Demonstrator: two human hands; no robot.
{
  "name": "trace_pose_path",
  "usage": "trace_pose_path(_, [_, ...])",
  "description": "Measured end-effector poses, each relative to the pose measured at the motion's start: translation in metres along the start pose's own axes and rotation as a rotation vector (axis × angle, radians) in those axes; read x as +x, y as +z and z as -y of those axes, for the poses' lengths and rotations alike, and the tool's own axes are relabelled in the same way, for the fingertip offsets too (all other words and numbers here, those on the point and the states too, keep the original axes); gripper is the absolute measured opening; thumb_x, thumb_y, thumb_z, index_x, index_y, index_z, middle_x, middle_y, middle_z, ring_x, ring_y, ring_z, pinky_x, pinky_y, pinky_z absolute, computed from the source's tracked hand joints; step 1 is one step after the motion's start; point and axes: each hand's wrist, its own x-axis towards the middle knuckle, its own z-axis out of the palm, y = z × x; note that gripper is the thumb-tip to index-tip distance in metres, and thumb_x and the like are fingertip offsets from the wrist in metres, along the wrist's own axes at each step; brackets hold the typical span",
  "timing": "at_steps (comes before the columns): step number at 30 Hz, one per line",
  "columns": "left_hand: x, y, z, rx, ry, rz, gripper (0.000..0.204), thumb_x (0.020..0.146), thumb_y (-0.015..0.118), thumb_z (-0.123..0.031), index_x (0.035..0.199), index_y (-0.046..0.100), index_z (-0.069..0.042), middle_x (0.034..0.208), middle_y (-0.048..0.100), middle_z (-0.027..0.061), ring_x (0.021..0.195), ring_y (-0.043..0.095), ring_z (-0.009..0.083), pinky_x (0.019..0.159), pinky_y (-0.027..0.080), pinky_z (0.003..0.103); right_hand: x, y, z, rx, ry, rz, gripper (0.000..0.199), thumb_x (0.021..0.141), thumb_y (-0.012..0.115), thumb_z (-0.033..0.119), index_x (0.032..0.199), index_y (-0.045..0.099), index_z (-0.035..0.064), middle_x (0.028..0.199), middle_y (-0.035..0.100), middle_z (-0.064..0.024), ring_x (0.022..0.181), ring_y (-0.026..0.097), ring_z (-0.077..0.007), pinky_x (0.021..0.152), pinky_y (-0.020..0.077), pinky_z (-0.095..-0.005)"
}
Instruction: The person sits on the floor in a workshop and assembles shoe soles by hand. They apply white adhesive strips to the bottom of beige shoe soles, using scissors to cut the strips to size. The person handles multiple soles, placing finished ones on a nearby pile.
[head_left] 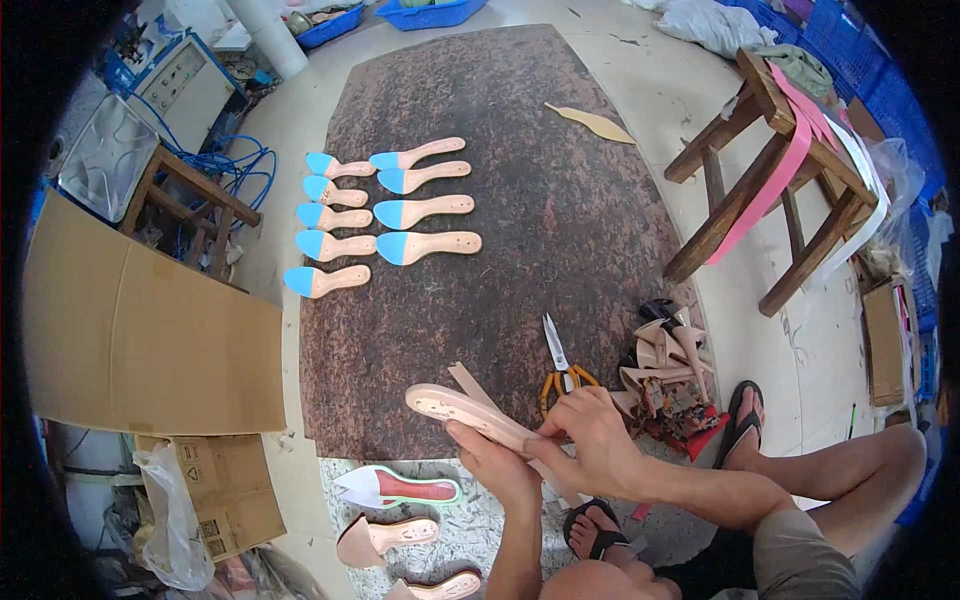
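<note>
A beige shoe insole (452, 407) is held up in my left hand (495, 468), with the thumb on its face and the fingers hidden behind it. My right hand (592, 435) is closed on its lower right end, thumb and fingers pressed at the edge. A thin beige strip (467, 381) runs along the insole's far edge and sticks out beyond it. Just past my right hand, scissors (559, 352) with orange handles lie on the dark board, blades pointing away. Two columns of beige insoles with blue toe ends, one being this insole (428, 246), lie further left.
Beige high heels (665, 352) are heaped at the board's right edge. A wooden stool (780, 170) draped with pink strips (765, 195) stands beyond. Near me lie a red-and-white insole (405, 487) and a beige shoe piece (385, 538). A cardboard box (150, 325) stands left; a leaf-shaped piece (595, 122) lies far right.
</note>
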Motion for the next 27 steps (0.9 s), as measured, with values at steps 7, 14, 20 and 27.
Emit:
trace_pose_path(7, [-0.016,-0.002,0.008,0.152,0.049,0.092,0.058,0.105,0.031,-0.05,0.105,0.056,0.002,0.095,0.06,0.009,0.083,0.06,0.0149,0.07,0.05,0.031,0.02,-0.011,0.007,0.067,0.535,0.34,0.037,0.082,0.072,0.037,0.074,0.066,0.0016,0.063,0.058,-0.0073,0.065,0.057,-0.0198,0.074,0.0439,-0.0337])
trace_pose_path(14, [0.0,-0.011,0.021,-0.043,-0.036,0.069,0.058,0.105,0.031,-0.048,0.098,0.059,0.002,0.082,0.058,0.0062,0.076,0.059,0.0147,0.065,0.049,0.03,0.006,-0.019,-0.011,0.57,0.317,0.275,0.026,0.086,0.069,0.02,0.094,0.068,-0.0048,0.087,0.069,-0.0103,0.077,0.062,-0.0135,0.07,0.0498,-0.031])
trace_pose_path(20, [-0.017,0.012,0.019,-0.065,-0.051,0.059,0.058,0.104,0.033,-0.05,0.096,0.058,0.001,0.084,0.061,0.0064,0.076,0.059,0.0154,0.065,0.048,0.031,0.023,-0.022,0.0,0.566,0.386,0.213,0.015,0.087,0.068,0.012,0.086,0.065,-0.003,0.077,0.064,-0.0042,0.073,0.057,-0.0081,0.064,0.0464,-0.0257])
trace_pose_path(27, [-0.04,0.006,0.023,0.292,0.175,0.272,0.048,0.105,0.036,-0.038,0.093,0.06,0.002,0.082,0.061,0.0098,0.075,0.06,0.0174,0.066,0.048,0.033,0.062,-0.029,0.01,0.448,0.166,0.295,0.019,0.092,0.062,0.017,0.095,0.065,-0.0017,0.077,0.066,-0.0131,0.071,0.065,-0.0203,0.065,0.0498,-0.0325])
